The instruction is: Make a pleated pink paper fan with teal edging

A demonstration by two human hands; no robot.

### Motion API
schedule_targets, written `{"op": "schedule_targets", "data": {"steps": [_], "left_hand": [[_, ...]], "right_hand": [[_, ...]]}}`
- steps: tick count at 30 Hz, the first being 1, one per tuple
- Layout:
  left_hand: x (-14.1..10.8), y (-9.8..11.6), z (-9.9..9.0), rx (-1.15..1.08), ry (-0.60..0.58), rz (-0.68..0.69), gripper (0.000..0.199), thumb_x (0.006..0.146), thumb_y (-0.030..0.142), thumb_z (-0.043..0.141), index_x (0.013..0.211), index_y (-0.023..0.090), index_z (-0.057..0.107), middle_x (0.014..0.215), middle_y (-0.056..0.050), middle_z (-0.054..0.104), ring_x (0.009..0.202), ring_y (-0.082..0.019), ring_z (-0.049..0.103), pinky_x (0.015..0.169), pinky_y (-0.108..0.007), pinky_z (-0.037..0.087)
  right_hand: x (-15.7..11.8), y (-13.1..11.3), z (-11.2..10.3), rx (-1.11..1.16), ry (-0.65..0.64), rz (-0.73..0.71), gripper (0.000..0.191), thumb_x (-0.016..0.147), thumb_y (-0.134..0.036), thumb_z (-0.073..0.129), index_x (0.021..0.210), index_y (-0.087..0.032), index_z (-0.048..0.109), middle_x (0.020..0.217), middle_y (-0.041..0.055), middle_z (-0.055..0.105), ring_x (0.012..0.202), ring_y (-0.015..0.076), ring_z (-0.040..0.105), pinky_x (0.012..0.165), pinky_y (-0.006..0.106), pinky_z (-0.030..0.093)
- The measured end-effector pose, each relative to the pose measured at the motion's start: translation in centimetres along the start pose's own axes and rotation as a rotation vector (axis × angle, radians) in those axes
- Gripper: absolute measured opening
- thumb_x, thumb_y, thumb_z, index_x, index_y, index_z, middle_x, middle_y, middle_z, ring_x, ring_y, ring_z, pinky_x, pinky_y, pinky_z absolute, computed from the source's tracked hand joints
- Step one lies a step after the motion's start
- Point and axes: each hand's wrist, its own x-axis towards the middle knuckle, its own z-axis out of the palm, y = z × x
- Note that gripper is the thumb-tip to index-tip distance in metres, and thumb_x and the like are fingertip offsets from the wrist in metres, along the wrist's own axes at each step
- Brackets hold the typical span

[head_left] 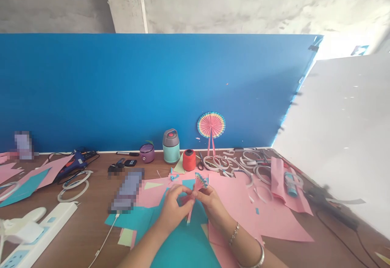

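Between my two hands is a small pleated paper fan (200, 181), pink with a blue and yellow edge, its folds spread at the top. My left hand (176, 207) pinches it from the left near its middle. From the right, the fingertips of my right hand (212, 208) close on it just under the spread folds. A narrow pink end hangs below the fingers. Beneath both hands lies a teal paper sheet (179, 245). Behind them, a finished-looking round pleated fan (211, 125) with two pink strips for handles leans against the blue panel.
Pink paper sheets (234, 203) cover the middle of the table. A red thread spool (189, 160), scissors (200, 165) and a teal flask (171, 148) stand behind. White strip rings (225, 164) lie right, near a glue stick (291, 184). Left are a phone (127, 190), power strip (41, 239) and glue gun (73, 164).
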Motion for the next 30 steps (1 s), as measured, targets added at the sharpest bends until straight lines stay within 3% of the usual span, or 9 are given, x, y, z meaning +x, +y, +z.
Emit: {"op": "schedule_targets", "data": {"steps": [2, 7, 13, 18, 21, 24, 27, 30], "left_hand": [[0.0, 0.0, 0.1, 0.208, 0.106, 0.159, 0.004, 0.067, 0.023, 0.071, 0.067, 0.025, 0.067, 0.077, -0.003, 0.062, 0.086, -0.025, 0.053, 0.088, -0.037, 0.034], [-0.3, -0.3, 0.1, 0.536, 0.181, 0.363, 0.014, 0.068, 0.027, 0.072, 0.08, 0.028, 0.068, 0.091, -0.004, 0.064, 0.096, -0.028, 0.051, 0.098, -0.045, 0.027], [-0.5, -0.4, -0.2, 0.802, 0.304, 0.459, 0.009, 0.076, 0.019, 0.062, 0.074, 0.027, 0.066, 0.092, -0.004, 0.064, 0.098, -0.027, 0.052, 0.106, -0.05, 0.015], [-0.2, -0.8, -0.7, 0.852, 0.341, 0.468, 0.013, 0.078, 0.02, 0.06, 0.076, 0.03, 0.067, 0.092, -0.003, 0.066, 0.098, -0.026, 0.054, 0.109, -0.052, 0.008], [0.0, -0.9, -1.0, 0.862, 0.367, 0.457, 0.016, 0.079, 0.017, 0.058, 0.079, 0.03, 0.067, 0.093, -0.004, 0.066, 0.1, -0.026, 0.054, 0.11, -0.051, 0.007], [0.3, -1.0, -1.3, 0.866, 0.373, 0.448, 0.019, 0.079, 0.014, 0.056, 0.079, 0.03, 0.067, 0.094, -0.004, 0.066, 0.103, -0.027, 0.053, 0.11, -0.052, 0.006], [0.3, -0.9, -1.4, 0.848, 0.33, 0.451, 0.02, 0.079, 0.014, 0.055, 0.077, 0.029, 0.068, 0.1, -0.004, 0.067, 0.11, -0.029, 0.051, 0.11, -0.054, 0.001], [0.3, -0.9, -1.4, 0.834, 0.27, 0.45, 0.021, 0.08, 0.014, 0.054, 0.076, 0.029, 0.068, 0.11, -0.004, 0.065, 0.119, -0.03, 0.046, 0.11, -0.056, -0.003]], "right_hand": [[0.1, 0.1, -0.1, 0.019, -0.016, -0.002, 0.025, 0.063, -0.03, 0.08, 0.078, -0.017, 0.064, 0.075, 0.0006, 0.065, 0.072, 0.0188, 0.062, 0.077, 0.035, 0.045], [-0.1, 0.2, 0.2, 0.057, -0.033, 0.024, 0.032, 0.061, -0.033, 0.08, 0.086, -0.017, 0.066, 0.078, 0.0031, 0.067, 0.077, 0.0211, 0.062, 0.08, 0.037, 0.045], [-0.3, 0.3, 0.2, -0.012, -0.068, -0.003, 0.039, 0.064, -0.038, 0.079, 0.095, -0.018, 0.066, 0.092, 0.006, 0.067, 0.091, 0.023, 0.06, 0.09, 0.04, 0.042], [-0.1, -0.3, -0.2, -0.158, -0.058, -0.085, 0.051, 0.068, -0.034, 0.074, 0.115, -0.023, 0.057, 0.11, 0.0065, 0.063, 0.106, 0.024, 0.056, 0.094, 0.039, 0.041], [-0.1, -0.6, -0.5, -0.389, -0.007, -0.206, 0.065, 0.074, -0.034, 0.066, 0.133, -0.028, 0.041, 0.124, 0.0081, 0.054, 0.113, 0.025, 0.052, 0.091, 0.039, 0.045], [-0.1, -0.5, -0.8, -0.836, 0.105, -0.441, 0.068, 0.078, -0.032, 0.059, 0.14, -0.027, 0.031, 0.135, 0.0117, 0.044, 0.12, 0.0281, 0.045, 0.093, 0.044, 0.043], [-0.3, -0.4, -1.0, -1.281, 0.096, -0.713, 0.062, 0.076, -0.026, 0.059, 0.135, -0.028, 0.04, 0.147, 0.0104, 0.026, 0.133, 0.0337, 0.028, 0.102, 0.051, 0.033], [-0.5, -0.5, -0.8, -1.528, 0.078, -0.787, 0.048, 0.077, -0.018, 0.056, 0.124, -0.028, 0.052, 0.151, 0.0073, 0.019, 0.136, 0.0353, 0.021, 0.102, 0.053, 0.031]]}}
